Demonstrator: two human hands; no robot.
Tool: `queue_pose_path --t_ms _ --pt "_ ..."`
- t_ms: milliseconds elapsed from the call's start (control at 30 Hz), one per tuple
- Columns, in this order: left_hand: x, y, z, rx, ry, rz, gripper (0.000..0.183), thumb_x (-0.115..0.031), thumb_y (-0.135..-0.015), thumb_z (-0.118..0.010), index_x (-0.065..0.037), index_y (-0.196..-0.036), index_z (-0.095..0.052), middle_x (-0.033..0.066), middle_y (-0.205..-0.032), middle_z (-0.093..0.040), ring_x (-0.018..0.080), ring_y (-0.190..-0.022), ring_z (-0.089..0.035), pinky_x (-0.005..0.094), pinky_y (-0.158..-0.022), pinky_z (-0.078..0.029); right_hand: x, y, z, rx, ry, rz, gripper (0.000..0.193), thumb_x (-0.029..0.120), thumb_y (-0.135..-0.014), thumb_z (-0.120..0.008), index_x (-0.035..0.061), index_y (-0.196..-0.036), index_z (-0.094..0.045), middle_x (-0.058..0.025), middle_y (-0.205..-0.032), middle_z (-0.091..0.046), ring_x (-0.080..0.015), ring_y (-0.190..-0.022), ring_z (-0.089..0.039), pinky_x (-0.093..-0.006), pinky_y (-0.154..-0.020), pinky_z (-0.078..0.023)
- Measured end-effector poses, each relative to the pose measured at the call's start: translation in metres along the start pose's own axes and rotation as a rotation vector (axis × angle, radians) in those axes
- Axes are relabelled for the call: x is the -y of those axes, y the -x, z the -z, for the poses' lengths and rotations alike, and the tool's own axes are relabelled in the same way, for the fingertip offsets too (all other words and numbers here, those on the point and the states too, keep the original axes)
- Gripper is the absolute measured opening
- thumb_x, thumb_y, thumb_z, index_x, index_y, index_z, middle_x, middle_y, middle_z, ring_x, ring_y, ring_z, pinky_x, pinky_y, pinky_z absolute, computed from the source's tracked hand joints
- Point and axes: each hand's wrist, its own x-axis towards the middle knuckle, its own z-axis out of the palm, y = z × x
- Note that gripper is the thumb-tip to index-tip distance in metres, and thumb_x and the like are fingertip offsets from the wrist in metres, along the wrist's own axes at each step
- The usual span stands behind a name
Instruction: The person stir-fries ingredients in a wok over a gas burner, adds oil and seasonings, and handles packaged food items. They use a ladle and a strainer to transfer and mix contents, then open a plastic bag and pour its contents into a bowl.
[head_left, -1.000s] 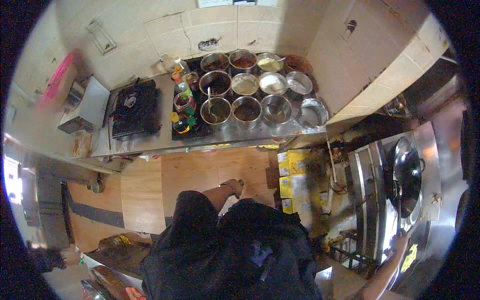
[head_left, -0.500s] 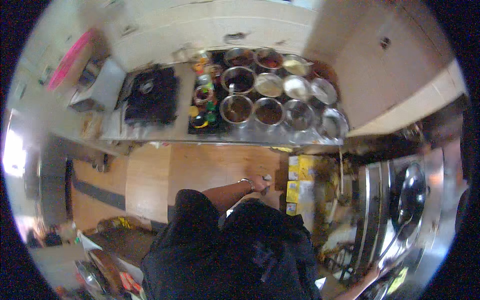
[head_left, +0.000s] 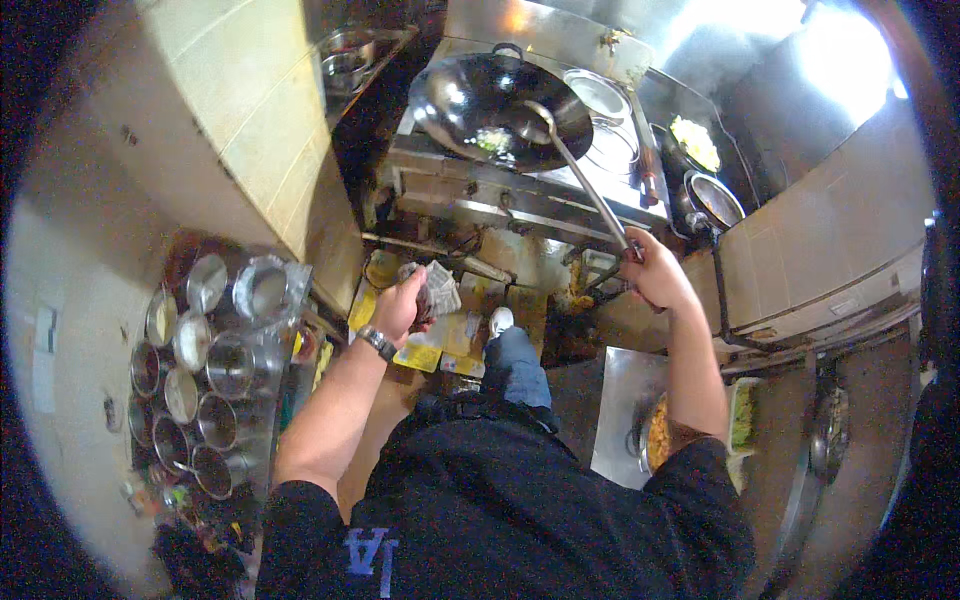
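A large black wok (head_left: 455, 105) sits on the stove ahead of me, with a little pale food and shiny liquid at its bottom. My right hand (head_left: 655, 270) is closed round the end of a long-handled metal ladle (head_left: 580, 172). The ladle's bowl rests inside the wok, toward its right side. In my left hand (head_left: 402, 303) is a crumpled grey-and-white cloth (head_left: 440, 292), gripped in front of my body and apart from the wok. The fingers under the cloth are partly hidden.
Several metal pots (head_left: 232, 362) stand on the left counter. Right of the wok are a round metal lid (head_left: 598, 97), chopped pale greens (head_left: 695, 143) and a small pot (head_left: 713, 200). Yellow boxes (head_left: 418, 356) lie on the floor. An orange-coloured food pan (head_left: 657, 435) is by my right elbow.
My view has swung right, from the counter of pots to the stove. Both hands now show in front of me, the right on the ladle, the left holding the cloth.
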Motion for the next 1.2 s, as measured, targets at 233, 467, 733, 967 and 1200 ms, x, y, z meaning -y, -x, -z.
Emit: queue_pose_path --t_ms 233,467,733,967,1200 --pt "-0.108 -0.196 -0.113 0.018 0.125 0.038 0.049 -0.052 -0.097 -0.043 -0.008 -0.097 -0.064 0.0056 -0.076 -0.066 0.0186 -0.057 -0.062 0.0331 -0.043 -0.050 -0.003 -0.161 0.080 0.116 0.696 0.307 0.054 0.003 -0.079 -0.051 0.0115 -0.132 -0.052 -0.0228 -0.092 -0.068 -0.0389 -0.087 -0.066 -0.0475 -0.077 -0.052" --pt "-0.160 -0.323 -0.190 -0.280 0.231 0.428 0.025 -0.034 -0.090 -0.058 -0.010 -0.083 -0.058 0.0030 -0.063 -0.055 0.0148 -0.047 -0.053 0.0261 -0.035 -0.039 -0.023 -0.314 0.153 0.314 0.084 0.038 0.056 0.009 -0.081 -0.066 0.0037 -0.134 -0.048 -0.0207 -0.103 -0.066 -0.0326 -0.090 -0.064 -0.0409 -0.080 -0.050" --pt "-0.270 -0.355 -0.269 -0.261 0.304 0.397 0.016 -0.027 -0.086 -0.057 -0.014 -0.079 -0.050 0.0027 -0.065 -0.053 0.0073 -0.046 -0.045 0.0198 -0.035 -0.033 -0.007 -0.345 0.268 0.345 -0.358 -0.166 0.063 -0.001 -0.081 -0.064 0.0054 -0.140 -0.044 -0.0029 -0.074 -0.054 -0.0100 -0.057 -0.051 -0.0259 -0.049 -0.042" --pt "-0.339 -0.452 -0.311 -0.373 0.293 0.365 0.018 -0.023 -0.085 -0.056 -0.012 -0.072 -0.049 0.0023 -0.060 -0.050 0.0096 -0.044 -0.046 0.0215 -0.035 -0.035 -0.008 -0.410 0.248 0.160 0.108 0.008 0.058 0.014 -0.086 -0.065 0.0033 -0.139 -0.044 -0.0110 -0.081 -0.063 -0.0153 -0.064 -0.060 -0.0307 -0.059 -0.050" --pt "-0.351 -0.538 -0.285 -0.535 0.169 0.291 0.017 -0.025 -0.082 -0.056 -0.011 -0.073 -0.052 0.0036 -0.057 -0.049 0.0127 -0.045 -0.047 0.0237 -0.035 -0.037 0.008 -0.435 0.216 0.198 -0.185 -0.320 0.056 0.015 -0.086 -0.067 0.0015 -0.135 -0.045 -0.0118 -0.082 -0.066 -0.0176 -0.063 -0.060 -0.0340 -0.059 -0.050"
